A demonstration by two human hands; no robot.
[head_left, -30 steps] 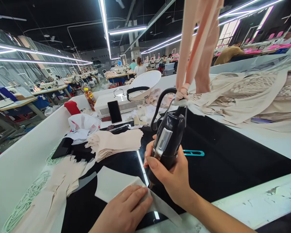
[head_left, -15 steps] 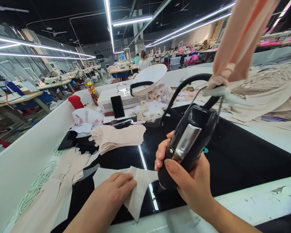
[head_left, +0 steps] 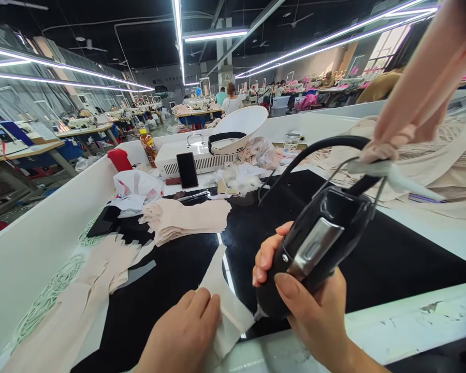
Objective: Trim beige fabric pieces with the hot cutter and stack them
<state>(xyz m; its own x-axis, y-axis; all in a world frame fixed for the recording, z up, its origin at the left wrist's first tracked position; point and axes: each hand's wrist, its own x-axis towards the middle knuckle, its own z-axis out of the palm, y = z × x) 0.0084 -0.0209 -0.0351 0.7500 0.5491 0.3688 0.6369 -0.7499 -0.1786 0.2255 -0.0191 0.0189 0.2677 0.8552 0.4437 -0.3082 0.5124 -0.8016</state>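
Note:
My right hand [head_left: 314,316] is wrapped round a black hand-held tool [head_left: 334,217] with a silver lever on its body and a cord at its top. A knotted pink cloth strip [head_left: 415,114] suspends it from above. The tool's small pointed tip [head_left: 259,313] is at the right corner of a pale fabric piece [head_left: 233,309]; whether they touch I cannot tell. With fingers curled together, my left hand [head_left: 186,324] grips the left side of this piece on the glossy black board [head_left: 171,290]. The fingertips are partly hidden.
A stack of beige cut pieces [head_left: 194,217] lies ahead on the board, more beige fabric [head_left: 73,305] at the left. Behind stand a phone [head_left: 187,170], a white vented box [head_left: 166,160] and a bottle [head_left: 148,147]. A raised white wall [head_left: 34,254] edges the left side.
The fabric piece has turned, and one point now faces away from me. My left hand has moved nearer and curled its fingers. The tool has shifted slightly right, its tip now by the fabric corner.

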